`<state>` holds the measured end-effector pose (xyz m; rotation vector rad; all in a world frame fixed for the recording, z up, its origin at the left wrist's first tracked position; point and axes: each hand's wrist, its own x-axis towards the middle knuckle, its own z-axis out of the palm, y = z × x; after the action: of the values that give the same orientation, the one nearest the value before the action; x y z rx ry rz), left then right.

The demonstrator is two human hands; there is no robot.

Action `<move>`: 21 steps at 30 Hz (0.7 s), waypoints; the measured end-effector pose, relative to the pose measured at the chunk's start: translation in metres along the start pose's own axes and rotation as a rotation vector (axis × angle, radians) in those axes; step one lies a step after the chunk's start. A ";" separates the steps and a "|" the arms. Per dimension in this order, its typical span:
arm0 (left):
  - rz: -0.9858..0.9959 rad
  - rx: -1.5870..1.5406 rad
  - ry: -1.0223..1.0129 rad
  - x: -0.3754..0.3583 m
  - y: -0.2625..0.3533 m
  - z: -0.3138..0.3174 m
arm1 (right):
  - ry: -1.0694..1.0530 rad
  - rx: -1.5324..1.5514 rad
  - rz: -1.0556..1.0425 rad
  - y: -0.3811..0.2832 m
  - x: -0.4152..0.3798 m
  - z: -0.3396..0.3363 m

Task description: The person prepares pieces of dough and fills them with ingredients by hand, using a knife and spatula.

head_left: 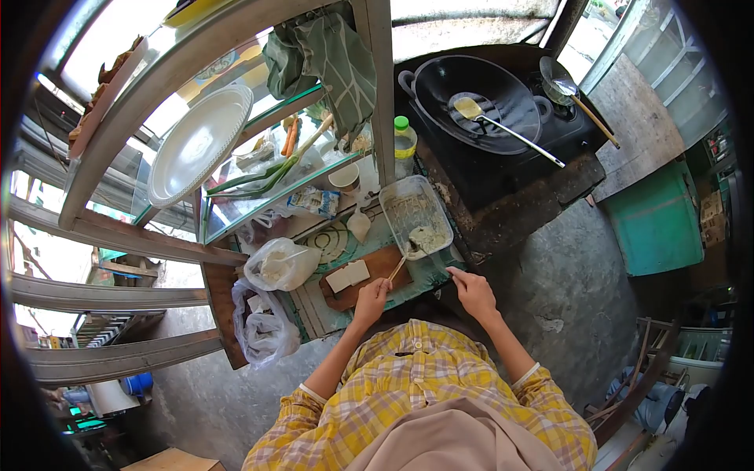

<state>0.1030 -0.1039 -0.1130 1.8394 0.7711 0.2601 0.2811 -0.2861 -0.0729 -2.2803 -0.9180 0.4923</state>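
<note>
Wok (503,98): beyond tub, to its right.
Tub (393,206): landmark, pale mix (428,239) inside.
Board (399,276): just left of tub, nearer person.
Left hand (373,298): near side of tub, fingers clamped on thin handle (398,267) reaching in.
Right hand (473,294): near tub's right corner, grip unclear.
White slabs (347,276): left of tub, on board.

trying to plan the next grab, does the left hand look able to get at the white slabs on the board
Probably yes: the white slabs lie uncovered on the board, right beside the left hand, though its grip is taken by the utensil handle.
</note>
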 end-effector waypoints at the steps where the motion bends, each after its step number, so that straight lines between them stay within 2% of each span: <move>1: -0.022 0.009 -0.020 0.000 0.002 -0.002 | 0.011 -0.007 0.008 0.001 0.000 0.000; 7: -0.106 -0.123 -0.019 -0.002 0.013 -0.005 | 0.031 0.002 -0.016 -0.001 0.002 -0.004; 9: -0.065 -0.064 -0.034 -0.002 0.008 -0.007 | 0.023 -0.076 0.020 0.003 0.004 -0.004; 13: -0.059 -0.067 -0.024 -0.004 0.013 -0.008 | 0.079 0.028 0.008 -0.003 0.007 -0.011; 16: 0.079 -0.067 0.052 0.000 -0.003 0.003 | 0.063 0.045 -0.006 -0.007 0.004 -0.013; 18: -0.050 -0.125 0.006 -0.001 -0.004 0.005 | 0.000 -0.036 0.053 -0.005 0.001 -0.010; 21: -0.247 -0.343 -0.061 -0.005 0.013 0.002 | 0.045 0.021 0.044 -0.004 -0.002 -0.008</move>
<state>0.1049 -0.1114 -0.1017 1.4099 0.8449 0.1633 0.2820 -0.2885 -0.0639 -2.2875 -0.8380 0.4664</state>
